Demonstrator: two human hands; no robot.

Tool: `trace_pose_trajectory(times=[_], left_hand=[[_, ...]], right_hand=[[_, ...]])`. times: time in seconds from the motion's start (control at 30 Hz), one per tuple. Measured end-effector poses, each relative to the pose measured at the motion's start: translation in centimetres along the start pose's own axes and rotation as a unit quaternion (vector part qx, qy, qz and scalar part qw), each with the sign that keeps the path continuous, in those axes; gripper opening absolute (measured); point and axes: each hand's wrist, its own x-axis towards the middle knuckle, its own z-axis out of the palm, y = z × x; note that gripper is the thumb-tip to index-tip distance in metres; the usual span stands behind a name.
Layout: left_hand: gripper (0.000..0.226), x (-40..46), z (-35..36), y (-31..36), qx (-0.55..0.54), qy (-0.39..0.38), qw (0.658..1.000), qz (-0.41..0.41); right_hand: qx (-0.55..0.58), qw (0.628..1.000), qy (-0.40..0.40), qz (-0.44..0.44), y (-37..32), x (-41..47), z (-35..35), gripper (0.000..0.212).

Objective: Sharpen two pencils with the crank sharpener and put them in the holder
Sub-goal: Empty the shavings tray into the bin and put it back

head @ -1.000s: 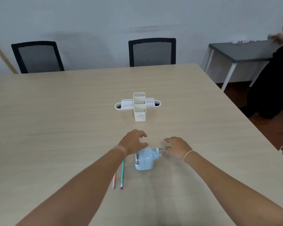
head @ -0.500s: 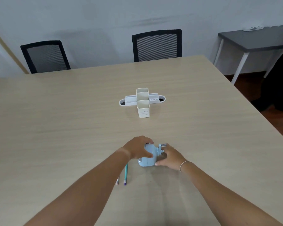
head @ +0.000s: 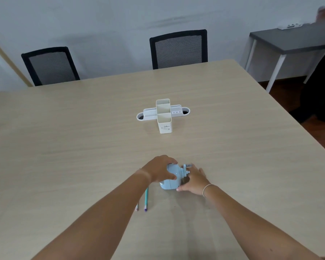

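Pale wood desk point(head: 64, 139), two chairs behind. My left hand point(head: 159, 170) grips the crank sharpener point(head: 172, 180), fingers curled over its top; right hand point(head: 194, 180) holds its crank side. Both pencils point(head: 145, 198) lie unsharpened just left; holder point(head: 163, 115) well beyond. Still positioning, I'd say; next, pick a pencil.

Pale blue sharpener point(head: 170, 180); teal pencil point(head: 146, 199); white holder point(head: 164, 115); light woodgrain table point(head: 64, 139).
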Motion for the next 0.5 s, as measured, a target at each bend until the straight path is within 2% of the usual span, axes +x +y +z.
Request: trace_pose_trajectory(times=[0.13, 0.33, 0.5], left_hand=[[0.056, -0.1, 0.0, 0.2, 0.001, -0.006, 1.0, 0.002], [0.056, -0.2, 0.1, 0.1, 0.006, -0.006, 1.0, 0.003], [0.058, -0.2, -0.2, 0.4, 0.026, -0.013, 1.0, 0.001]], right_hand=[[0.002, 1.0, -0.011, -0.006, 0.8, 0.2, -0.1, 0.068], [0.02, 0.999, 0.013, -0.022, 1.7, -1.1, -1.3, 0.05], [0.038, 0.998, 0.034, 0.022, 4.3, -3.6, -4.2, 0.059]])
